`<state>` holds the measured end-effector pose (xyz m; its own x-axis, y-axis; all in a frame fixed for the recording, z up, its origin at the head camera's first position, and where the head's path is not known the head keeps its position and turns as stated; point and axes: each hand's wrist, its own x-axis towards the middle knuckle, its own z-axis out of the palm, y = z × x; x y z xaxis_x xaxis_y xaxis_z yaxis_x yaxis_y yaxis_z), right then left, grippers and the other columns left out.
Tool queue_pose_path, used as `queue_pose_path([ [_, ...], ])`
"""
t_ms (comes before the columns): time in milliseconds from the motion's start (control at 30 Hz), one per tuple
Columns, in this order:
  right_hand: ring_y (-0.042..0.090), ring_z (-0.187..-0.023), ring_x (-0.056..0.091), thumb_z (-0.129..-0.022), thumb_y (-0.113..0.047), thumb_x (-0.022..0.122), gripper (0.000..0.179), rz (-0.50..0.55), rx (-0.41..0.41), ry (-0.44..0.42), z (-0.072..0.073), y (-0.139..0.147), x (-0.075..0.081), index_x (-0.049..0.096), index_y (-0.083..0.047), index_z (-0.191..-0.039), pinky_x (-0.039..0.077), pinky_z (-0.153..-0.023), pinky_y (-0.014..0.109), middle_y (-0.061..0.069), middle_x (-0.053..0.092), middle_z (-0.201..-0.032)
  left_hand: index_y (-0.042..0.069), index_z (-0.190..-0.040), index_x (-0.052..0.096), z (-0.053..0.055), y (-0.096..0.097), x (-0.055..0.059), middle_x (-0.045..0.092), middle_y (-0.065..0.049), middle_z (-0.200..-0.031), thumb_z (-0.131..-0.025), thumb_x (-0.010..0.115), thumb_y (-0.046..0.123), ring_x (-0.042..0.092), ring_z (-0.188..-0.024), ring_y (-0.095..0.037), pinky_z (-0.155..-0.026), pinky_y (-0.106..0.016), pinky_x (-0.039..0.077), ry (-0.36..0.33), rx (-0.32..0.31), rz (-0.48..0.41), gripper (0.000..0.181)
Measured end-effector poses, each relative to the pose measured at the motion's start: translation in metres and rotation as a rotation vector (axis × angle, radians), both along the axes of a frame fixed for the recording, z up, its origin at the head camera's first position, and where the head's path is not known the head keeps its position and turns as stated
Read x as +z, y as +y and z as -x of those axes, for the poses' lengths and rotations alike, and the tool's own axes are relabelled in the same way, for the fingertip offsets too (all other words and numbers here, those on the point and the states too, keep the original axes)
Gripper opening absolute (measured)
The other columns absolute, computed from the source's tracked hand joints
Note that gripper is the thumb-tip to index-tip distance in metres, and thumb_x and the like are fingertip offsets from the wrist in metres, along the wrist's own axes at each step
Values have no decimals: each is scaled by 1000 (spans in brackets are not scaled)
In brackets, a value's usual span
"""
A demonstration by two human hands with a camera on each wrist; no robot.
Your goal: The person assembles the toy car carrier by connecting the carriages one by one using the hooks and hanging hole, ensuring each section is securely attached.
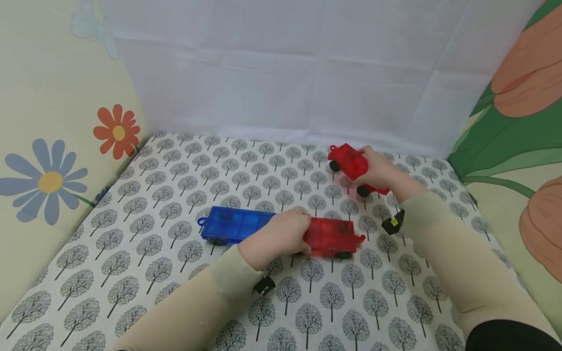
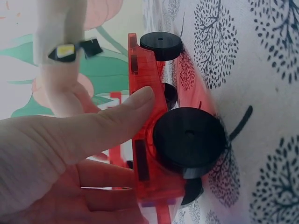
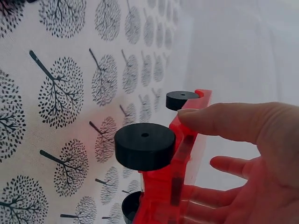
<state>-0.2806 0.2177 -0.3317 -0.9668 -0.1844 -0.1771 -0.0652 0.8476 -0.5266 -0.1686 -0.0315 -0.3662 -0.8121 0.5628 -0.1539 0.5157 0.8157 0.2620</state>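
In the head view a see-through red toy wagon (image 1: 331,234) stands on the cloth, its hooked end to the right. A blue toy wagon (image 1: 237,224) stands in line to its left, with a ring on its far end. My left hand (image 1: 281,231) grips the red wagon at its left part and hides where the two meet. The left wrist view shows the thumb (image 2: 126,109) on this wagon's side above its black wheel (image 2: 189,137). Farther back and to the right, my right hand (image 1: 375,168) holds a second red toy wagon (image 1: 349,161) with a ring, slanted across the cloth.
A white cloth (image 1: 145,292) printed with grey trees covers the table. Behind it hangs a creased white sheet (image 1: 263,87). Walls with painted flowers flank both sides, a blue flower (image 1: 50,181) on the left and large orange tulips (image 1: 531,87) on the right.
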Motion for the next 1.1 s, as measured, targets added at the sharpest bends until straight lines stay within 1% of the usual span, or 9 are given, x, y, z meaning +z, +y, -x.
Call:
queue_pose_path([
  [100, 39, -117, 49, -82, -10, 78, 87, 7, 41, 9, -15, 5, 8, 24, -5, -150, 50, -86, 52, 24, 45, -137, 4, -109, 68, 0, 0, 0, 60, -2, -95, -68, 91, 35, 56, -82, -15, -77, -32, 50, -1, -2, -5, 56],
  [233, 39, -116, 49, -82, -8, 77, 86, 46, 80, -15, -31, 13, 16, 25, -8, -151, 52, -83, 50, 24, 42, -142, 5, -107, 68, 2, 0, 0, 61, -2, -95, -68, 91, 35, 56, -81, -14, -77, -31, 50, -2, -2, -7, 54],
  [400, 41, -117, 48, -82, -3, 76, 88, 110, 139, -51, -49, 28, 18, 23, -11, -152, 50, -84, 50, 26, 34, -147, 5, -106, 69, 4, 0, -1, 61, -2, -95, -70, 90, 34, 56, -81, -14, -76, -31, 50, -6, -1, -1, 52],
  [600, 40, -117, 49, -79, 3, 75, 92, 124, 208, -42, -70, 45, 13, 22, -12, -153, 51, -85, 49, 25, 35, -147, 5, -105, 69, 3, 1, -1, 61, -2, -95, -70, 91, 33, 57, -81, -15, -77, -32, 50, -16, 11, 0, 51],
  [733, 39, -118, 49, -75, 6, 75, 92, 127, 255, -26, -85, 59, 9, 26, -12, -151, 50, -86, 48, 22, 39, -146, 4, -107, 68, 2, 1, 1, 62, -3, -97, -69, 91, 32, 57, -82, -15, -78, -32, 50, -17, 19, -2, 52],
  [833, 36, -118, 48, -72, 9, 75, 91, 149, 281, -26, -96, 71, 6, 31, -12, -149, 49, -87, 47, 18, 43, -145, 4, -107, 68, 2, 1, 2, 62, -3, -98, -69, 91, 32, 58, -82, -16, -78, -32, 50, -16, 19, -4, 53],
  [967, 33, -117, 49, -68, 10, 76, 88, 163, 293, 0, -110, 86, -1, 37, -10, -145, 47, -89, 48, 15, 49, -141, 4, -106, 68, 3, 0, 1, 62, -3, -97, -69, 91, 32, 57, -82, -15, -78, -32, 50, -13, 12, -7, 52],
  [1100, 34, -116, 48, -68, 10, 77, 84, 173, 286, 14, -121, 95, -9, 41, -5, -141, 49, -86, 46, 15, 51, -135, 5, -104, 68, 3, 0, -2, 61, -2, -95, -69, 90, 33, 56, -80, -15, -77, -32, 49, -11, 9, -4, 50],
])
